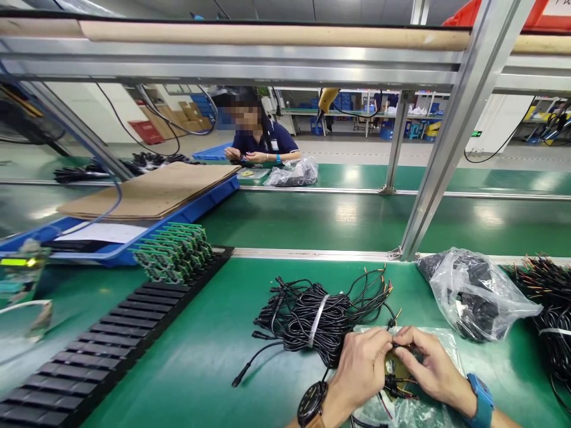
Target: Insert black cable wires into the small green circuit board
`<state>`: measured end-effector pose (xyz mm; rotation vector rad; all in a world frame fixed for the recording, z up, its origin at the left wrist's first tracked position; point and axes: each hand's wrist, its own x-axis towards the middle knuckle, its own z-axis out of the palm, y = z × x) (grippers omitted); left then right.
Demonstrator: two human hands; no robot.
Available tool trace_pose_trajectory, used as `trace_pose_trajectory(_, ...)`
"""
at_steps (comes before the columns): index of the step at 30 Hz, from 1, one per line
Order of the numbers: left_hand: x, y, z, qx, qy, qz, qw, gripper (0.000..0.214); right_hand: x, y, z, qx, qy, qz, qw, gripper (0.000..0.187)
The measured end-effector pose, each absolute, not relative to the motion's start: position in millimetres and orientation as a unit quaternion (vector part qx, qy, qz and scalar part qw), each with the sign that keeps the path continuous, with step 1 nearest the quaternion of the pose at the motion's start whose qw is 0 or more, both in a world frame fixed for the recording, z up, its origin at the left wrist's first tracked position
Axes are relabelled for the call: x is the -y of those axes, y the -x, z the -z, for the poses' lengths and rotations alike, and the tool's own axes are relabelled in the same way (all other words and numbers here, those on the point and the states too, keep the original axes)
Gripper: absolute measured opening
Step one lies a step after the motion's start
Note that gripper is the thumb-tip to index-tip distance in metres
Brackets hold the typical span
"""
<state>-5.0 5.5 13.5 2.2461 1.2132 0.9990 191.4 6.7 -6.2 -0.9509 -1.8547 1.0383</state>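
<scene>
My left hand point(363, 359) is closed, its thumb and fingers pinching a black cable whose thin coloured wire ends stick out beyond the fingertips. Opposite it, my right hand point(430, 362) pinches a small black part at the same spot, mostly hidden by the fingers. Both hands meet above a clear plastic bag point(419, 413) lying on the bench. Below the fingertips, more black cable ends point(392, 383) with thin wires lie over a yellowish round thing. Just left of my hands is a bundle of black cables point(307, 318), tied with a pale band, with connectors at one end and bare wires at the other.
A clear bag of black parts point(475, 297) sits to the right, beside another cable bundle point(555, 333). Leftward are a slotted black rack point(102, 351), green circuit boards point(173, 252) and a blue tray point(214, 199) bearing cardboard. A metal post point(450, 137) rises ahead; a co-worker point(267, 139) sits across.
</scene>
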Motion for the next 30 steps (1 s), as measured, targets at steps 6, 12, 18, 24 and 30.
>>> trace_pose_trajectory(6, -7, 2, -7, -0.437, -0.788, -0.379, 0.212, 0.021, -4, -181, 2, 0.761, 0.343, -0.339, 0.434, 0.012)
trace_pose_trajectory(12, -11, 5, -12, -0.418, -0.792, -0.359, 0.262, 0.022, -8, -186, -6, 0.78, 0.35, -0.291, 0.43, 0.014)
trace_pose_trajectory(18, -11, 6, -10, -0.422, -0.852, -0.27, 0.152, 0.019, -13, -200, 0, 0.779, 0.377, -0.304, 0.398, 0.007)
trace_pose_trajectory(24, -15, 1, -2, -0.427, -0.828, -0.31, 0.191, 0.026, -10, -196, 3, 0.768, 0.38, -0.335, 0.393, 0.006)
trace_pose_trajectory(30, -1, 5, 2, -0.449, -0.822, -0.3, 0.181, 0.018, -3, -188, 24, 0.801, 0.352, -0.227, 0.428, 0.011)
